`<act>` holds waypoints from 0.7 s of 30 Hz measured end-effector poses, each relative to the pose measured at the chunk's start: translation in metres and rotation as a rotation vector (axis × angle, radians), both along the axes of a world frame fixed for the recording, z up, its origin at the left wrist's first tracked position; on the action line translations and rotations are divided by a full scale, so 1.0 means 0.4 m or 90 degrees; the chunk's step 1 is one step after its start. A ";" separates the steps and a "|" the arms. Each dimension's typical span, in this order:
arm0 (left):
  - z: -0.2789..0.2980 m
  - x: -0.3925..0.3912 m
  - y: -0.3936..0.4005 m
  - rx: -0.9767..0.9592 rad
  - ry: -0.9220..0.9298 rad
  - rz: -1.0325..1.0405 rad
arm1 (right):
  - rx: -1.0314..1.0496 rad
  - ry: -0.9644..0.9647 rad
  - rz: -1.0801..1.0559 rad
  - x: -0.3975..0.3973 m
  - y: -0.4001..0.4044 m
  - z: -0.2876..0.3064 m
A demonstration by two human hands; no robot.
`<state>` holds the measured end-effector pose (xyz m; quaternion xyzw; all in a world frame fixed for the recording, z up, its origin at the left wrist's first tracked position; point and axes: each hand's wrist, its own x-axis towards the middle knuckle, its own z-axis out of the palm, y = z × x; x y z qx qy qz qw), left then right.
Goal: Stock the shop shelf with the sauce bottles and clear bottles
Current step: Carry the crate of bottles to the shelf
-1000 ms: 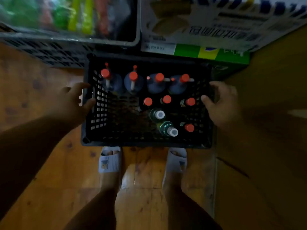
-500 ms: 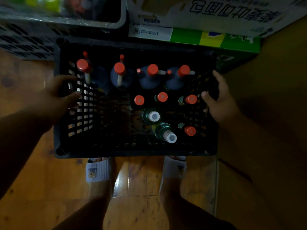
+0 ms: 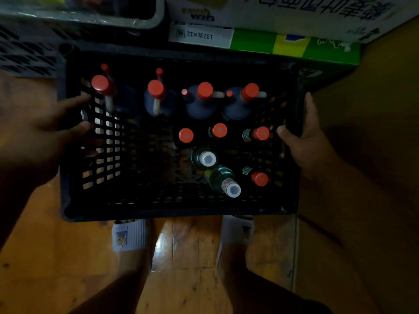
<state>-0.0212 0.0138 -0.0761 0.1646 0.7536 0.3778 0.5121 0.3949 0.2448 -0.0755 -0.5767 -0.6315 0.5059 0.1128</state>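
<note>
A black slatted plastic crate [image 3: 158, 207] fills the middle of the head view, above my feet. My left hand [image 3: 52, 128] grips its left wall, thumb inside the slats. My right hand [image 3: 303, 137] grips the right rim, thumb inside and fingers outside. Along the crate's far side stand several large dark sauce jugs with red caps and handles [image 3: 204, 103]. In front of them are several small red-capped sauce bottles [image 3: 218, 130]. Two clear greenish bottles with white caps [image 3: 205, 157] stand near the front right; one [image 3: 223, 181] leans.
A cardboard carton with a green and yellow band [image 3: 272, 44] lies just beyond the crate. A grey slatted crate [image 3: 25, 55] and a wrapped tray sit at the far left. My feet in white slippers [image 3: 129, 236] stand on the wooden floor below the crate.
The crate has come up toward the camera and looks larger. My hands have closed on its two sides, and the front edge now covers my toes.
</note>
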 end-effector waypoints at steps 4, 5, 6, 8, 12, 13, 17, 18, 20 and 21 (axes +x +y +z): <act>0.008 0.012 -0.004 0.018 -0.005 0.009 | 0.005 -0.029 0.060 -0.003 0.000 0.021; 0.009 0.017 -0.004 0.025 -0.006 0.017 | -0.002 -0.025 0.062 -0.001 -0.006 0.018; 0.009 0.021 -0.003 0.031 -0.007 0.024 | -0.019 -0.007 0.047 0.001 -0.011 0.018; 0.003 0.021 -0.005 0.031 -0.001 0.036 | -0.075 0.060 -0.003 -0.002 -0.018 0.020; -0.006 0.015 -0.007 0.045 0.032 0.002 | -0.086 0.100 -0.035 -0.007 -0.021 0.025; -0.006 0.015 -0.007 0.046 0.038 -0.004 | -0.086 0.092 -0.033 -0.007 -0.024 0.025; 0.000 0.013 -0.007 0.031 0.050 0.012 | -0.100 0.050 -0.022 -0.016 -0.027 0.028; 0.000 0.016 -0.006 0.033 0.050 0.008 | -0.092 0.038 -0.024 -0.018 -0.027 0.027; 0.006 0.019 -0.003 0.030 0.056 0.013 | -0.081 0.022 -0.055 -0.025 -0.029 0.024; 0.011 0.021 -0.001 0.024 0.059 0.026 | -0.075 0.015 -0.073 -0.030 -0.031 0.021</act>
